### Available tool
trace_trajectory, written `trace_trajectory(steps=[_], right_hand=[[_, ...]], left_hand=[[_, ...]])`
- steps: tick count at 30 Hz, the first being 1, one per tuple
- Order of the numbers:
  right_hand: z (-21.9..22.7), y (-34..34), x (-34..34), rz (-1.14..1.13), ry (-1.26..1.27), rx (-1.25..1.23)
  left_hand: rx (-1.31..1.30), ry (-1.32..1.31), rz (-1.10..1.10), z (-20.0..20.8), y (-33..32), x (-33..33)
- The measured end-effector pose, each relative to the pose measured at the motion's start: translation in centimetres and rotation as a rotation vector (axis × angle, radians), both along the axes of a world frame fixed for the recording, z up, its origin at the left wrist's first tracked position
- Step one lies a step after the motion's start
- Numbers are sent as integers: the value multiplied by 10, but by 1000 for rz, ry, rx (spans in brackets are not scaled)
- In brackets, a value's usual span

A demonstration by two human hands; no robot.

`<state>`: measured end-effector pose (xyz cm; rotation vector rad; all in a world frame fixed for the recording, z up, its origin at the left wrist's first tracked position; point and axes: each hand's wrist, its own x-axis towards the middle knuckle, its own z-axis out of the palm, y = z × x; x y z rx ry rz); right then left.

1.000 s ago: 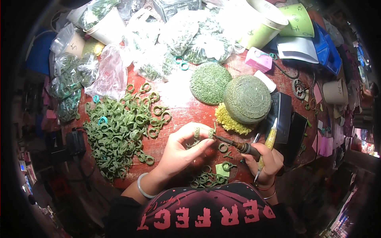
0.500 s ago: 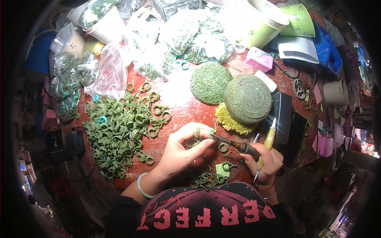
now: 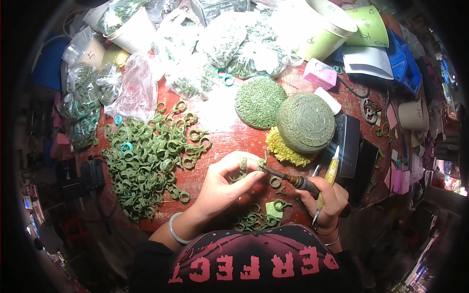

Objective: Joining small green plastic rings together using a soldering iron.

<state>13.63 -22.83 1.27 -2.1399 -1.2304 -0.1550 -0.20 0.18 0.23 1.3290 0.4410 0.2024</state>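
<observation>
My left hand (image 3: 221, 189) pinches a small wax-like green ring (image 3: 244, 165) between thumb and fingers. In my right hand (image 3: 328, 199) is a soldering-iron-like pen (image 3: 293, 180) with a dark handle, its thin metal tip touching or very close to the green piece at my left fingertips. The same hand also keeps a yellow-handled carving tool (image 3: 330, 175) upright, its pale point away from the ring. A big heap of green rings (image 3: 141, 168) lies left of my left hand. A smaller group of green rings (image 3: 256, 219) sits near my body, beside a yellow-green paper note (image 3: 274, 209).
Beyond my hands stand a round textured green pad (image 3: 260, 102), a grey-green dome (image 3: 306, 122) and a yellow crumbly mass (image 3: 288, 149). Filled plastic bags (image 3: 190, 78) and a pale bucket (image 3: 325, 31) line the back. A black box (image 3: 348, 146) is at the right.
The whole view has shifted very slightly. Both hands, the ring and the tools stay practically in place.
</observation>
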Motion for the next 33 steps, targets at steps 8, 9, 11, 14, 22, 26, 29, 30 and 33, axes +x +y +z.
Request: trace_trajectory(steps=[8,9,11,14,22,26,29,30,33], right_hand=[[3,-7,3,-99,-97,57],[5,-9,4,-138,-161,41],[7,-12,8,-151,-170,-19],[3,-16,9,-181,-182,-116],[-3,-9,-3,-71,-152,30],[-4,-6,0,-59,-115,45],[-3,-6,1,-49,-105,30],[-3,-5,1,-34,-95,26],[-4,-3,2,-16,-83,29]], left_hand=[[133,-69,-39,-4,4,1],[107,-60,-26,-2,2,1],[80,-52,-13,-1,1,1],[193,-82,-12,-3,2,0],[309,-74,21,-2,1,2],[317,-71,28,-2,1,2],[270,-70,26,-2,0,2],[275,-69,24,-3,1,2],[286,-71,18,-3,1,1]])
